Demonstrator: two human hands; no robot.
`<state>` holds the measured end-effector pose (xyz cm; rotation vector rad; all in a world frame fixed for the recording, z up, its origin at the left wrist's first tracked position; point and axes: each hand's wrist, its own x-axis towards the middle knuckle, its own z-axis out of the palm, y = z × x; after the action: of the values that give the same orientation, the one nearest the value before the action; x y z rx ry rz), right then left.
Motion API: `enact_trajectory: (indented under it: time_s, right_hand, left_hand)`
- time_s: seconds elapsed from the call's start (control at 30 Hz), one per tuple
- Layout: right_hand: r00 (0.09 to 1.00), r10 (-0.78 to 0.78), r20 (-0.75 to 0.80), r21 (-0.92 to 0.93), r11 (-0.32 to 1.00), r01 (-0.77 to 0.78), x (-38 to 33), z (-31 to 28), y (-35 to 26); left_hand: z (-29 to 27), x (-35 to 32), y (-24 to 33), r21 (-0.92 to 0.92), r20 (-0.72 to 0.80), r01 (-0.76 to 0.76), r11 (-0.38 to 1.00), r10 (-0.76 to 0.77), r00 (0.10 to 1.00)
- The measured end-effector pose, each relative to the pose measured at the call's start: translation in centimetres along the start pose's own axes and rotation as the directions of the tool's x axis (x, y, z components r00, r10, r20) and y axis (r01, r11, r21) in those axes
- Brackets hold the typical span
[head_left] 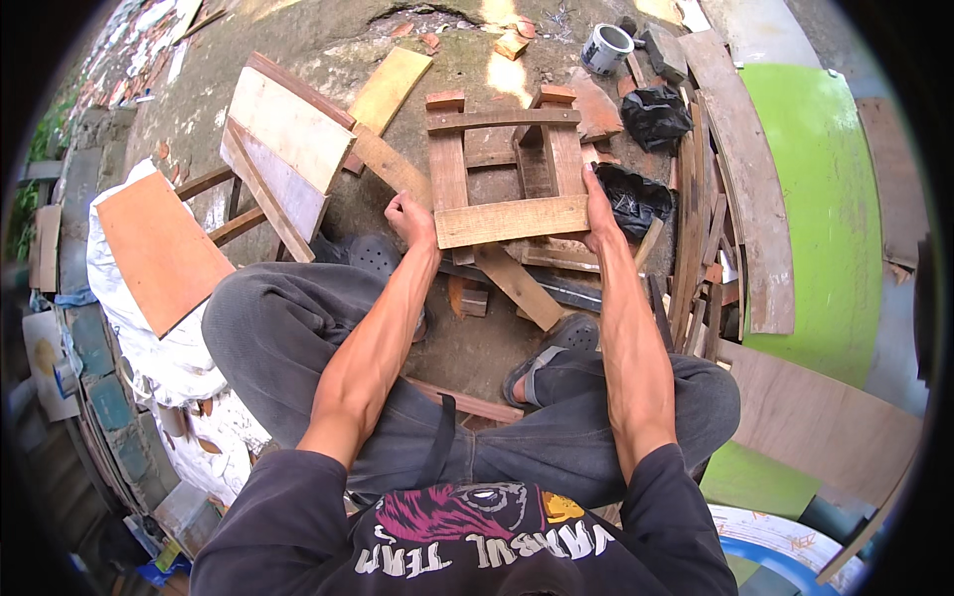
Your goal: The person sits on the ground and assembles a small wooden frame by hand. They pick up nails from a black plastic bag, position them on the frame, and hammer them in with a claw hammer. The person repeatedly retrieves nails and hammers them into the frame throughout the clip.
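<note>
Ground (pixel 467 74) carried the whole spread, with the green board (pixel 810 219) lying off to the right, probably set aside to leave the knees room. The panelled piece (pixel 288 129) stood tilted at the left. The frame (pixel 512 223), made of posts and crossbars, was out in front of the person, beyond the knees, its near crossbar turned toward the body, perhaps for easy reach. The right hand (pixel 599 214) had its grip closed on the frame's near right corner, likely to steady it; the left hand (pixel 409 221) was curled into a fist by the crossbar's left end, and whether it pinched the wood I could not tell. Right of the frame, the far bag (pixel 656 116) sat crumpled; the near bag (pixel 646 179) gaped, its dark contents too unclear to name. The pail (pixel 596 55) showed a pale inner wall, its bottom hidden.
</note>
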<state>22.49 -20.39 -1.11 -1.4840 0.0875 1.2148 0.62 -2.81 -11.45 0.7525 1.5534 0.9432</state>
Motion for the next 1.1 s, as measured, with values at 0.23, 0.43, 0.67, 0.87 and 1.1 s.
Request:
enact_trajectory:
  time_s: [0.23, 0.43, 0.67, 0.87, 1.1]
  right_hand:
    - [1.0, 0.007, 0.0, 0.029, 1.0, -0.007, 0.9, -0.6, 0.4]
    - [0.888, -0.272, -0.371, -0.249, 0.95, 0.187, 1.0, -0.9, 1.1]
    - [0.885, -0.231, -0.405, -0.39, 0.919, 0.061, -1.7, -3.2, 1.8]
    - [0.946, -0.16, -0.282, -0.591, 0.805, -0.04, -4.4, -4.9, 0.2]
    - [0.976, -0.174, -0.132, -0.7, 0.714, 0.032, -6.6, -3.2, -1.1]
  left_hand:
    - [-0.2, -1.5, 2.2, 0.227, 0.07, -0.074, 0.971, 0.059, 0.996]
    - [-1.4, -0.9, 2.3, 0.127, 0.129, -0.087, 0.988, 0.071, 0.989]
    - [-3.7, -0.6, 4.0, -0.037, 0.215, 0.138, 0.99, -0.127, 0.968]
    - [-3.9, 0.2, 5.6, -0.15, 0.242, 0.101, 0.984, -0.062, 0.968]
    - [-4.7, -4.6, 8.4, 0.111, 0.501, 0.201, 0.973, -0.23, 0.834]
